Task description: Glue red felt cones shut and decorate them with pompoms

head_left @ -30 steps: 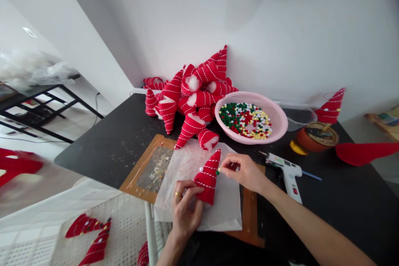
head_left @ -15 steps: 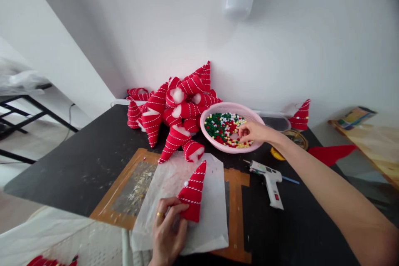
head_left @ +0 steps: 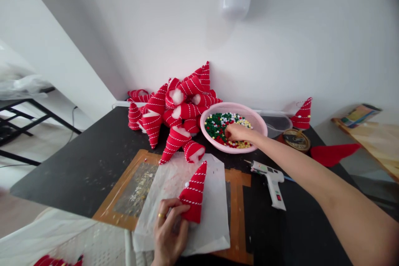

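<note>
My left hand (head_left: 170, 232) pinches the bottom edge of a red cone (head_left: 193, 193) with white stripes and a white bead on it. The cone lies on a sheet of white paper (head_left: 215, 216) at the table's near edge. My right hand (head_left: 237, 132) reaches into the pink basket (head_left: 260, 121) of small green, red, white and yellow beads (head_left: 220, 124). Its fingers curl down among the beads, and whether they grip one is hidden.
A pile of red striped cones (head_left: 174, 106) lies against the wall behind the paper. A white glue gun (head_left: 269, 178) rests to the right, with a round tin (head_left: 296, 139), another cone (head_left: 302, 114) and red felt (head_left: 332, 153) beyond it. A brown mat (head_left: 134, 183) lies under the paper.
My right hand left the cone's tip, reached into the pink basket and shifted left among the beads. My left hand kept its hold on the cone.
</note>
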Available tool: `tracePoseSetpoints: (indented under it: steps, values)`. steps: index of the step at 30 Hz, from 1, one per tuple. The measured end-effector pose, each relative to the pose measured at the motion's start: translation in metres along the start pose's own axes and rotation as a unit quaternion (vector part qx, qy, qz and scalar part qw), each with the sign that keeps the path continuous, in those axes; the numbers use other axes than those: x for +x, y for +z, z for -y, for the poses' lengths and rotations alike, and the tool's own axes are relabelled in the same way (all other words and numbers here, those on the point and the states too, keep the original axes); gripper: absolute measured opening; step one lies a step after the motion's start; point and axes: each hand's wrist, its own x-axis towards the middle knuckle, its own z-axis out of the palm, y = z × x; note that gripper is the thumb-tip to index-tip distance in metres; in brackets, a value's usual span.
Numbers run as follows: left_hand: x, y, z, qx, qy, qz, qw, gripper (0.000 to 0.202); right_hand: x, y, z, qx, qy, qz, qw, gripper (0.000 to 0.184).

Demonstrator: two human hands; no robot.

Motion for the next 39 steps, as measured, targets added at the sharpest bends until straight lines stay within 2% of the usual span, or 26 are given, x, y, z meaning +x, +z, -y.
tracePoseSetpoints:
  steps: [5,8,10,13,18,22,25,39]
  values:
    - [0.003,-0.001,-0.005,-0.009,0.002,0.0,1.0,0.026,0.0,-0.016,0.0,0.021,0.011,-0.055,0.998,0.013]
    - [0.002,-0.001,-0.007,-0.011,-0.008,-0.001,1.0,0.026,-0.015,-0.026,0.008,0.063,0.004,-0.128,0.99,0.008]
    - [0.002,-0.001,-0.007,-0.013,-0.013,0.0,1.0,0.026,-0.032,-0.024,0.021,0.087,-0.008,-0.166,0.982,0.008]
    - [0.001,0.0,-0.007,-0.019,-0.018,-0.001,1.0,0.027,-0.061,-0.002,0.053,0.123,-0.043,-0.179,0.975,0.004]
    - [0.001,0.001,-0.007,-0.022,-0.018,-0.009,1.0,0.027,-0.094,0.059,0.108,0.261,-0.124,-0.094,0.953,0.01]
    - [0.001,0.001,-0.008,-0.023,-0.023,-0.01,0.999,0.027,-0.1,0.093,0.127,0.296,-0.144,-0.081,0.941,0.016]
    - [0.001,0.001,-0.008,-0.026,-0.024,-0.009,0.999,0.027,-0.099,0.102,0.129,0.306,-0.139,-0.094,0.937,0.017]
    - [0.0,0.001,-0.007,-0.029,-0.025,-0.009,0.999,0.028,-0.099,0.111,0.134,0.289,-0.125,-0.099,0.944,0.014]
